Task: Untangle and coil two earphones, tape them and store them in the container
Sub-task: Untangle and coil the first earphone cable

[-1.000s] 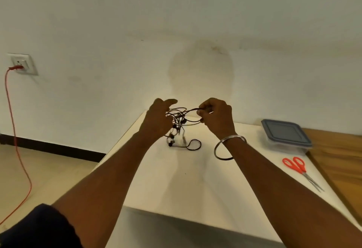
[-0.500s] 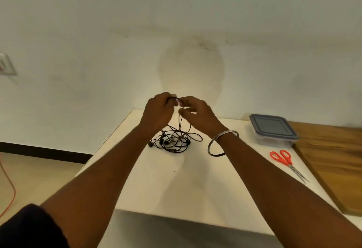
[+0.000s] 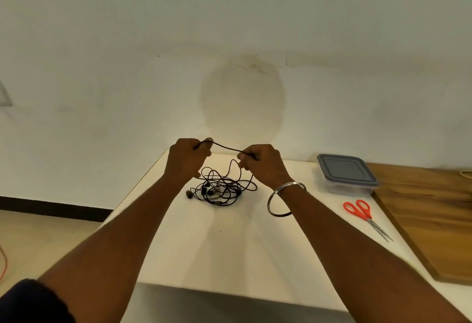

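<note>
A tangle of black earphones [image 3: 219, 190] lies on the white table [image 3: 229, 251] near its far edge. One strand of the cable rises from the heap and runs taut between my two hands, held above the pile. My left hand [image 3: 187, 158] is closed on the strand's left end. My right hand [image 3: 260, 161] pinches the same cable a short way to the right; a metal bangle hangs on that wrist. A clear container with a grey lid [image 3: 346, 173] stands shut at the far right of the table. No tape is visible.
Red-handled scissors [image 3: 362, 214] lie right of my right forearm. A wooden surface [image 3: 434, 215] adjoins the table's right side. The wall stands just behind the table, and the floor drops away on the left.
My hands have drawn apart, stretching a length of cable between them. The tangle that hung in the air a second ago now rests on the table.
</note>
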